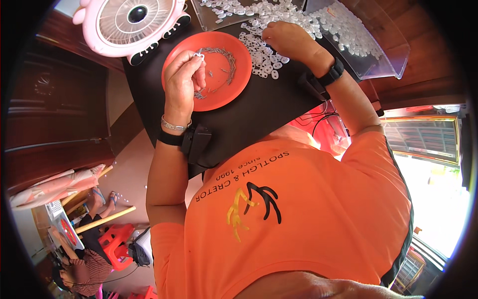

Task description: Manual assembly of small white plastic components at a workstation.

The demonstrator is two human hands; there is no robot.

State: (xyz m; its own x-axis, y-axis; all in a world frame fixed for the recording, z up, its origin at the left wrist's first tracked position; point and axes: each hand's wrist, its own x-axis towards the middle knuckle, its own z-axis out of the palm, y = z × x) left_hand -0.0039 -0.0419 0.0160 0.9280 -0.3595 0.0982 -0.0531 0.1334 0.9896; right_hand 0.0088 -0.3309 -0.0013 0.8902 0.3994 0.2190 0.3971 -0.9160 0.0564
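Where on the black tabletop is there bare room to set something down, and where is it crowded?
Bare black tabletop lies between the round orange plate, the heap of small white plastic rings and the near edge. It is crowded farther back: rings surround the right hand, the left hand holds a small piece over the plate, and the pink fan fills the corner.

Plate (226,87) on the table (259,109), fan (130,25) behind-left, plastic pieces (264,55) right

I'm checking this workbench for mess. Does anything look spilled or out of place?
Mostly tidy. The white plastic pieces lie strewn loose over the black tabletop beside the clear tray, under the right hand. A few more dot the floor at left. The left hand pinches one over the orange plate.
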